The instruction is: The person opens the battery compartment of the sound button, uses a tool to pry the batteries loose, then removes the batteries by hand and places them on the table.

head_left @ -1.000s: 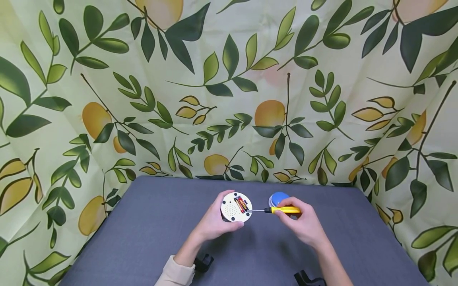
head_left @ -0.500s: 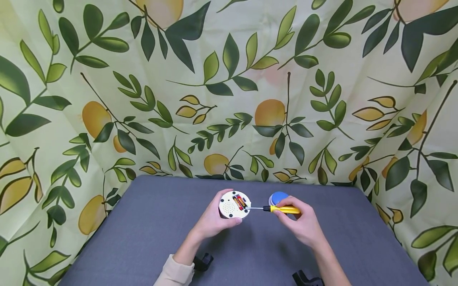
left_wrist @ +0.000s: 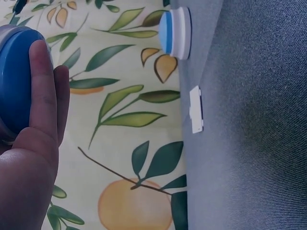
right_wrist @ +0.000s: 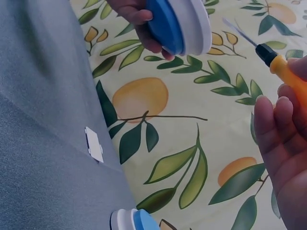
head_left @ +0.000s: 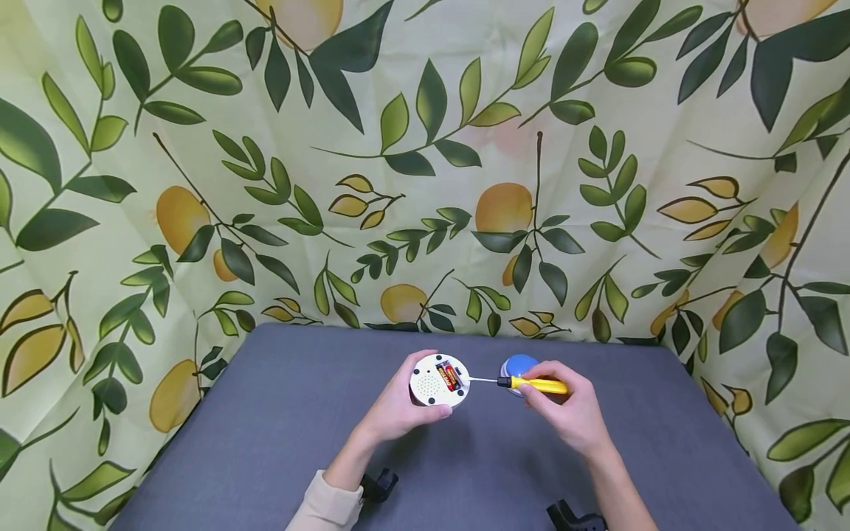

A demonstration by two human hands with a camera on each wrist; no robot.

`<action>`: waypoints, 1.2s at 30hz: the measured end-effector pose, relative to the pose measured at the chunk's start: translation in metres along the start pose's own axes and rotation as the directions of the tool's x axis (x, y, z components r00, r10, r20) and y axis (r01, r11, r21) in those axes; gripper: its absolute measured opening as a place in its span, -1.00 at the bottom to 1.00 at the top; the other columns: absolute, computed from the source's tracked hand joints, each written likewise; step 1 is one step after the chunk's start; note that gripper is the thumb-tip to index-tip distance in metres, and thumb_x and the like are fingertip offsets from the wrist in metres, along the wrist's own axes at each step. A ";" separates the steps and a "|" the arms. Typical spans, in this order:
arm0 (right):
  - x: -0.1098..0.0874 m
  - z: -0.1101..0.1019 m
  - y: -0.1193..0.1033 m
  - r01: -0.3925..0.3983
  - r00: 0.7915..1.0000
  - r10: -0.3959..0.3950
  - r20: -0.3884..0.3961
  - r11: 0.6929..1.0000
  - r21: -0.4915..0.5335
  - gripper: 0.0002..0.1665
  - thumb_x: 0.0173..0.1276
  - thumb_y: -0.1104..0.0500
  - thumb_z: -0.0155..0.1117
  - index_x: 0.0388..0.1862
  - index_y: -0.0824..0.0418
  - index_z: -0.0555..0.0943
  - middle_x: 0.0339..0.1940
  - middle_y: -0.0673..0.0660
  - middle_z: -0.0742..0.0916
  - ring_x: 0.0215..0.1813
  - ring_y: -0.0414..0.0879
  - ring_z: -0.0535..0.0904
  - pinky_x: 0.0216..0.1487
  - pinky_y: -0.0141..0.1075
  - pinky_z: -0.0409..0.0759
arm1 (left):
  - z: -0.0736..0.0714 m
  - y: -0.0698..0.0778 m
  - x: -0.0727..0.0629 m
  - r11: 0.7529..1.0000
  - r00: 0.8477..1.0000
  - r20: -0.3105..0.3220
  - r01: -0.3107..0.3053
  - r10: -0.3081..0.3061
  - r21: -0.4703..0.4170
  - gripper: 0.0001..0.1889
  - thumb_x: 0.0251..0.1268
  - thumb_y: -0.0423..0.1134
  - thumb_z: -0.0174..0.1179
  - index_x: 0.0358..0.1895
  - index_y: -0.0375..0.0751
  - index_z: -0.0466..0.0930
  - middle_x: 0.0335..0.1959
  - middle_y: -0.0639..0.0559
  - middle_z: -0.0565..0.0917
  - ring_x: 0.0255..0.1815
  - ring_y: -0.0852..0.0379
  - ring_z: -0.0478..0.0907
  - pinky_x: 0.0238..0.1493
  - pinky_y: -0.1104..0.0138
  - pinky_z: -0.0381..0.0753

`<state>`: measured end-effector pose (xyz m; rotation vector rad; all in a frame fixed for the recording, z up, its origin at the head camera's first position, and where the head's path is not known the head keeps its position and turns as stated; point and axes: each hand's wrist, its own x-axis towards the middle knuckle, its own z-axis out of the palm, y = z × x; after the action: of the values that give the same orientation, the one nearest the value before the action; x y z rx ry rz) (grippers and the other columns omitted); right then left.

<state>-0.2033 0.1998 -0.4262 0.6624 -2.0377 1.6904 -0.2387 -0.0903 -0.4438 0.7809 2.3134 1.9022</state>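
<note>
My left hand (head_left: 398, 402) grips a round white button device (head_left: 428, 387) by its rim, its perforated underside facing me. Two red batteries (head_left: 448, 376) show in its uncovered compartment. The device's blue dome (left_wrist: 17, 81) appears in the left wrist view, against the left fingers. My right hand (head_left: 574, 409) pinches the yellow handle of a screwdriver (head_left: 547, 386), which points left. Its tip lies by the device's right edge in the head view; the right wrist view shows the screwdriver tip (right_wrist: 228, 23) apart from the device.
A second blue-and-white button device (head_left: 519, 364) stands on the grey table (head_left: 305, 398), behind the right hand. A small white battery cover (right_wrist: 94, 144) lies on the table in both wrist views. Patterned cloth (head_left: 425, 221) hangs behind the table.
The screwdriver has drawn back to the right, its tip leaving the battery compartment area for the device's edge. My right hand moved with it. The left hand still holds the device, turned slightly.
</note>
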 end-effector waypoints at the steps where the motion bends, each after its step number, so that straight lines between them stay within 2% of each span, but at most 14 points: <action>1: 0.001 0.000 0.000 -0.003 1.000 0.003 0.001 1.000 0.002 -0.70 0.18 0.58 0.39 -0.16 0.33 0.65 -0.29 0.11 0.67 -0.45 -0.08 0.68 -0.39 -0.30 0.71 | 0.000 0.000 0.000 1.000 1.000 0.003 -0.005 0.005 -0.009 -0.08 0.01 -0.27 0.54 0.46 -0.25 0.22 0.16 -0.12 0.52 0.09 0.04 0.51 0.13 0.35 0.47; 7: 0.003 0.000 -0.001 -0.020 1.000 0.020 0.017 0.999 -0.028 -0.73 0.21 0.53 0.40 -0.15 0.30 0.66 -0.29 0.12 0.67 -0.44 -0.07 0.68 -0.38 -0.27 0.71 | 0.000 0.002 0.002 1.000 1.000 0.013 -0.015 0.015 -0.021 -0.08 0.00 -0.28 0.54 0.46 -0.24 0.22 0.16 -0.12 0.52 0.07 0.05 0.52 0.11 0.37 0.49; 18: 0.010 0.003 -0.005 -0.051 0.998 0.051 -0.025 0.999 -0.018 -0.76 0.23 0.53 0.37 -0.14 0.36 0.65 -0.28 0.22 0.70 -0.47 -0.01 0.70 -0.36 -0.26 0.73 | 0.001 0.005 0.004 1.000 0.998 0.069 -0.014 0.012 0.028 -0.08 0.01 -0.21 0.54 0.47 -0.15 0.23 0.17 -0.06 0.51 0.10 0.06 0.49 0.14 0.32 0.47; 26: 0.025 0.006 -0.010 -0.181 0.983 0.181 0.016 0.983 -0.009 -0.80 0.30 0.36 0.44 -0.11 0.29 0.66 -0.25 0.22 0.71 -0.40 0.02 0.70 -0.29 -0.20 0.74 | 0.000 0.006 0.004 1.000 0.994 0.112 -0.011 0.009 0.024 -0.07 0.01 -0.21 0.54 0.48 -0.09 0.21 0.20 0.00 0.50 0.10 0.08 0.49 0.14 0.33 0.46; 31: 0.023 0.011 -0.009 -0.207 0.978 0.208 0.008 0.978 -0.011 -0.83 0.31 0.33 0.44 -0.15 0.29 0.66 -0.35 0.26 0.71 -0.39 0.03 0.69 -0.29 -0.22 0.72 | 0.003 0.004 0.000 1.000 0.990 0.140 0.012 -0.016 0.025 -0.06 0.03 -0.18 0.54 0.49 -0.08 0.19 0.20 0.04 0.50 0.09 0.10 0.50 0.13 0.34 0.48; 36: 0.022 0.012 -0.003 -0.216 0.976 0.216 0.004 0.976 -0.010 -0.81 0.29 0.35 0.46 -0.15 0.28 0.65 -0.34 0.21 0.72 -0.39 0.02 0.71 -0.31 -0.23 0.72 | 0.006 0.002 -0.002 1.000 0.989 0.144 0.019 -0.021 0.017 -0.05 0.02 -0.18 0.54 0.50 -0.12 0.18 0.18 0.04 0.50 0.08 0.10 0.51 0.12 0.35 0.48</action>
<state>-0.2188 0.1855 -0.4131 0.4549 -2.1869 1.7975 -0.2341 -0.0860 -0.4440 0.8622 2.2446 1.7584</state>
